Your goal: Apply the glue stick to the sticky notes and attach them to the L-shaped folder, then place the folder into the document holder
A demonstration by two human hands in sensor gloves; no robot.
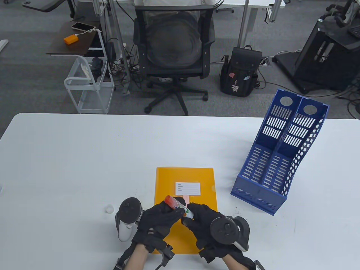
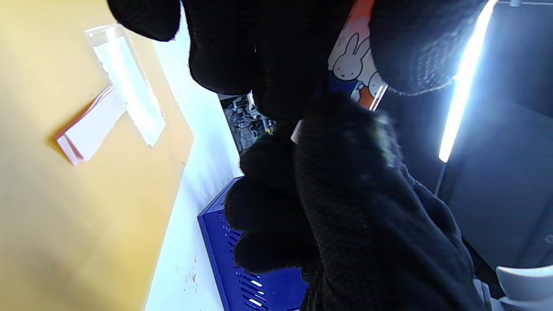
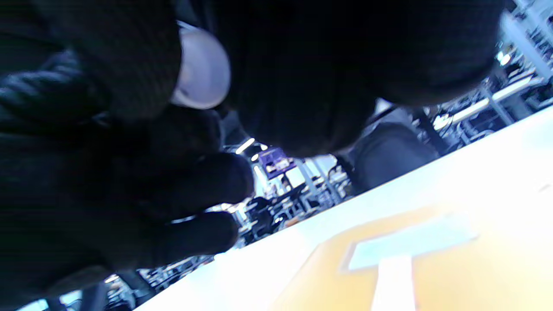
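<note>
Nearest the bottom edge of the table view, the left hand (image 1: 161,218) in its black sensor glove curls its fingers round the upper part of the glue stick (image 1: 180,206), a slim tube with a printed rabbit label and an orange-red end pointing up and away; the right hand (image 1: 204,219), likewise gloved, curls round the white lower end, which shows in the right wrist view as a pale round base between the fingers; both hands hold the tube above the near half of the yellow plastic L-shaped folder (image 1: 168,180) lying flat on the white table (image 1: 70,157).

The step in hand looks like readying the stick, probably twisting the base or working the orange-red end, though which I cannot tell; to do it well, keep one hand steady as an anchor and let the other turn, with the tube held over the folder; expose only a little glue.

Just beyond the hands a small pad of pale pink sticky notes (image 1: 186,198) rests on the folder, touching the lower edge of the folder's white printed label (image 1: 188,188); a small white cap-like object (image 1: 109,209) lies on the table left of the left hand.

Farther right, well apart, stands the blue slotted plastic document holder (image 1: 277,157), two compartments open upward.
</note>
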